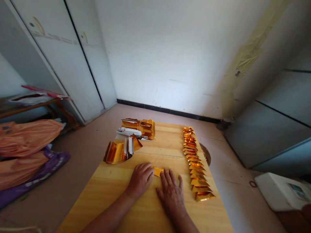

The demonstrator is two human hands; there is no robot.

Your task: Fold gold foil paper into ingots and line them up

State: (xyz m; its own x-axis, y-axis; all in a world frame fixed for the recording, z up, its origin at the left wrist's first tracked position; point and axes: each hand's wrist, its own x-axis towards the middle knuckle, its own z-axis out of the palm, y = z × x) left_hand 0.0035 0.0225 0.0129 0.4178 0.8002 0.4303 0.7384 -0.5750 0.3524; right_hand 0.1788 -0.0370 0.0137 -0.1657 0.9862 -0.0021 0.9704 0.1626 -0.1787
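Note:
A small folded piece of gold paper [158, 171] lies flat on the wooden table [116, 197] between my two hands. My left hand [142, 176] is at its left end, fingers curled together; what they pinch, if anything, is hidden. Across its right end rest the fingertips of my right hand [171, 191], palm down with fingers spread. To the right, a long row of folded gold paper pieces [198, 174] runs up the table's right side, overlapping one another. At the far left are curled gold paper sheets [116, 152] and another stack of gold sheets [147, 127], with white paper among them.
A round stool [206, 154] shows past the table's right edge. Left stand white cabinets [73, 58] and orange bags [29, 139] on a purple one [53, 165]. A white box [279, 191] sits at the right. Beyond the table is a white wall [165, 58].

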